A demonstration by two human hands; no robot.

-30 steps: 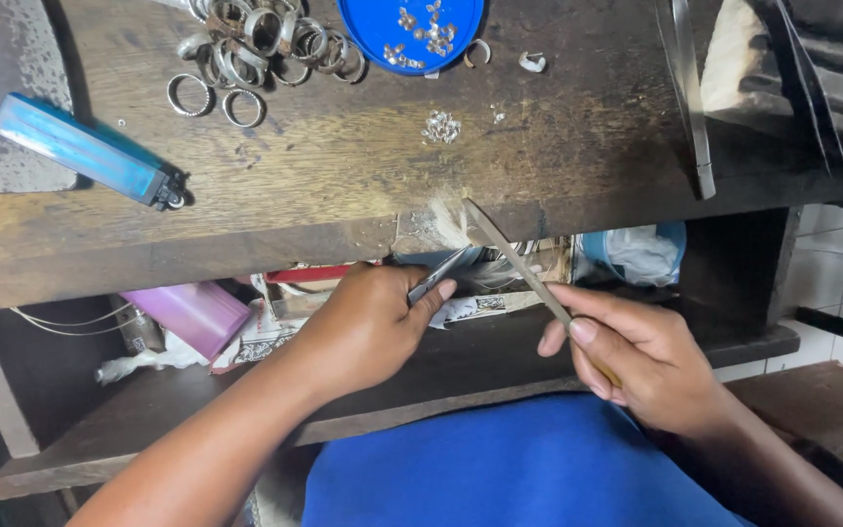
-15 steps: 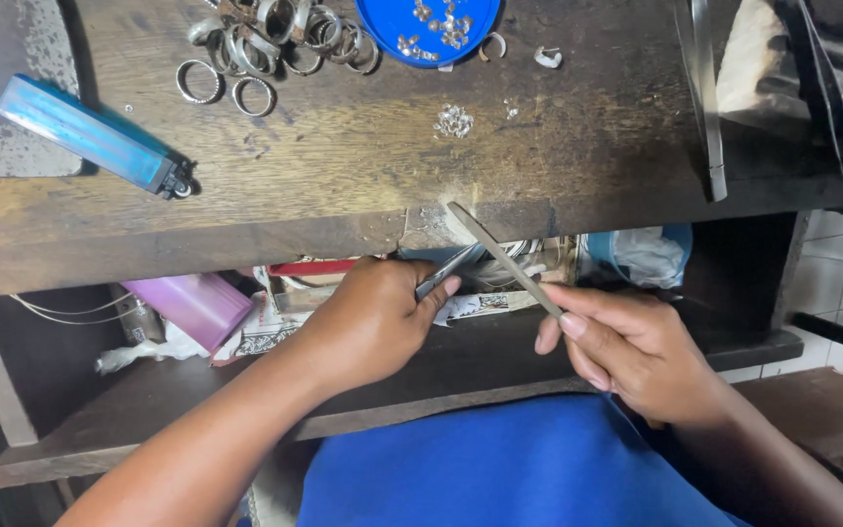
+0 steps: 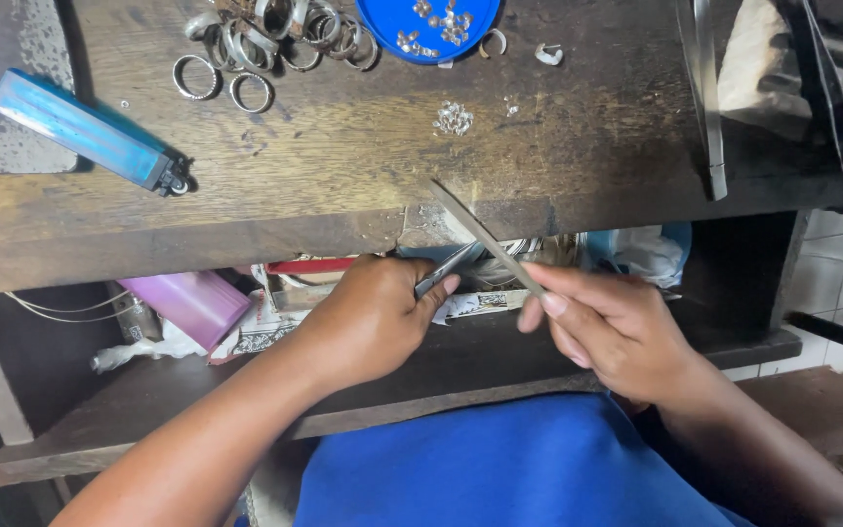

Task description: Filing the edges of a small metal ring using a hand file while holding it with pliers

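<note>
- Two bare hands work at the front edge of a worn wooden bench (image 3: 343, 166), seen from above; a blue garment (image 3: 500, 468) fills the lower frame.
- Far left on the benchtop: a blue lighter (image 3: 85, 132), lying slantwise, well apart from the hands.
- Above and right of it: a loose cluster of metal rings (image 3: 275, 39); next a round blue dish (image 3: 428, 24) with small bright pieces in it; a little heap of tiny stones or settings (image 3: 453, 119) on the bare wood below the dish.
- Under the bench, left: a pink-purple container (image 3: 192, 303) on the lower shelf, near papers.
- Left hand (image 3: 368, 317): fingers curled tight around slim pliers (image 3: 444, 270), whose tips point up-right toward the bench edge. What the tips pinch is too small to make out.
- Right hand (image 3: 617, 327): closed in a pinch on a slender file (image 3: 485, 234), the blade slanting up-left so that its far end lies against the notch in the bench edge, just above the plier tips.
- Judgement: the step in hand looks like filing a small piece held in the pliers and braced at the bench edge.
- Judgement: the next stroke calls for a steady left grip and light, even strokes; a slip could flick the piece down among the shelf clutter.
- Far right: long metal tools (image 3: 709, 98) lie on the benchtop, untouched.
</note>
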